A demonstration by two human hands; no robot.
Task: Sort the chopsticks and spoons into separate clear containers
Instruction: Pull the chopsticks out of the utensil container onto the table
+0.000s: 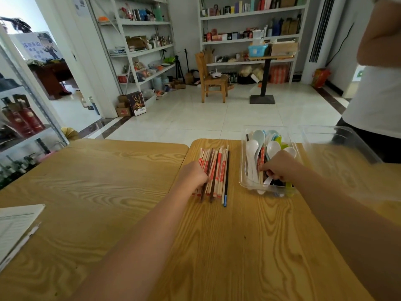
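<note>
On table (238,235): pulling chopsticks (262,156) from spoon tub (242,179)
Right hand (280,165) pinches them; lift straight out, clear of spoons (252,148). Left hand (194,174) grips the sorted pile (218,168); keep ends level.

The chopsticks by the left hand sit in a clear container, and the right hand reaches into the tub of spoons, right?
No: the head view shows the chopsticks lying bare on the wooden table by the left hand. The right hand does reach into the tub of spoons.
</note>
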